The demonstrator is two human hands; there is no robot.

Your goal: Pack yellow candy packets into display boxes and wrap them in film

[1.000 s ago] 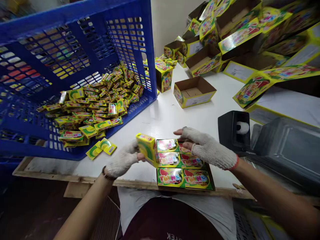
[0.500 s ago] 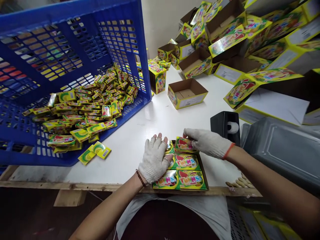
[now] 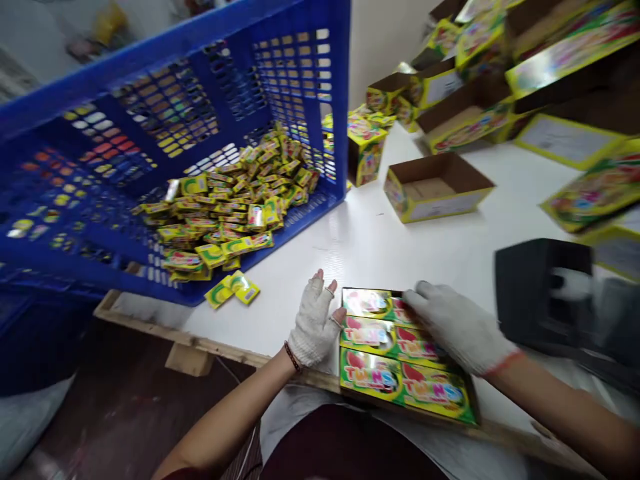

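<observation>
While both gloved hands rest at the near table edge, the left hand [image 3: 315, 323] lies flat with fingers spread against the left side of a shallow tray of yellow-green candy packets [image 3: 400, 357], and the right hand [image 3: 460, 330] lies open-palmed over its right side, pinching nothing. That tray sits on the white table [image 3: 380, 247] just before the person. Left of it, a tilted blue plastic crate [image 3: 200, 133] spills loose packets [image 3: 230, 200]. An empty yellow cardboard box [image 3: 435, 187] stands beyond.
</observation>
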